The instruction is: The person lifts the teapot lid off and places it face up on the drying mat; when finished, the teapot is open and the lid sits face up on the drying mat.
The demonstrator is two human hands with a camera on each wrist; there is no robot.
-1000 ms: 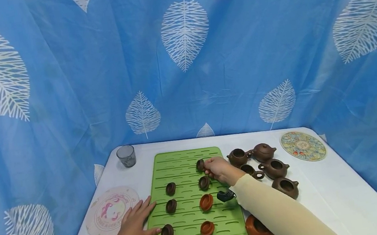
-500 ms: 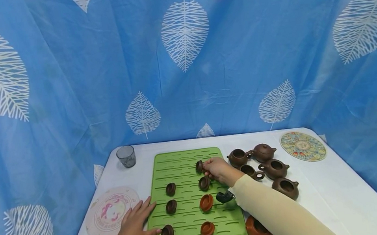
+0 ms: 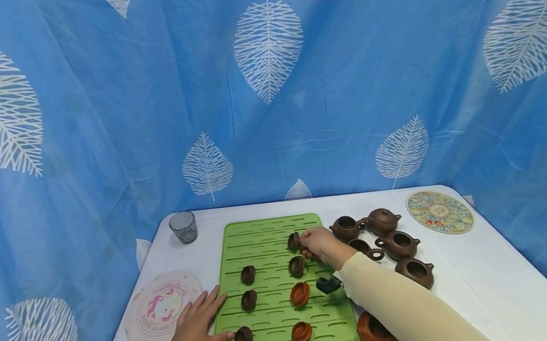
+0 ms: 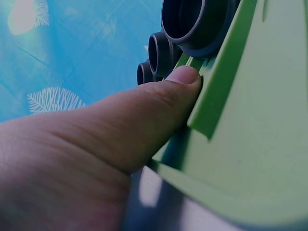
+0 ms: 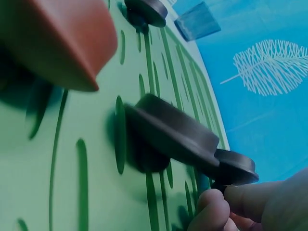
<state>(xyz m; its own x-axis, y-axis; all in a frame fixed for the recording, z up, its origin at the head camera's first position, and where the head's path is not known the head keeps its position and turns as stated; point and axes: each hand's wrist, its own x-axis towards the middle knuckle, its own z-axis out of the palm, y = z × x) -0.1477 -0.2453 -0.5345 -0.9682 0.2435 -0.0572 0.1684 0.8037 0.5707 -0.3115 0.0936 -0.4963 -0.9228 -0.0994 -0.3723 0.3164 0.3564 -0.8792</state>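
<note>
My right hand (image 3: pixel 318 243) pinches a small dark brown teapot lid (image 3: pixel 293 241) by its knob, over the far right part of a green ridged mat (image 3: pixel 266 230). In the right wrist view, thumb and finger meet at the knob under that lid, partly behind a nearer dark lid (image 5: pixel 178 130). My left hand (image 3: pixel 193 332) lies with fingers spread at the mat's left edge, its thumb beside a dark lid (image 3: pixel 243 339). Two more dark lids (image 3: pixel 249 300) stand in that left column. Two orange-brown lids (image 3: pixel 302 332) sit nearer me in the right column, all tipped with their undersides showing.
Several dark teapots (image 3: pixel 400 245) crowd the mat's right side, most lidless. An orange-brown teapot (image 3: pixel 377 334) stands nearer, partly behind the right sleeve (image 3: pixel 400 303). A glass (image 3: pixel 184 227) stands at the back left. Round flat mats lie left (image 3: pixel 143 320) and far right (image 3: pixel 440 212).
My right hand and the lid it pinches have shifted slightly, a little left and then back right. The left hand stays in place.
</note>
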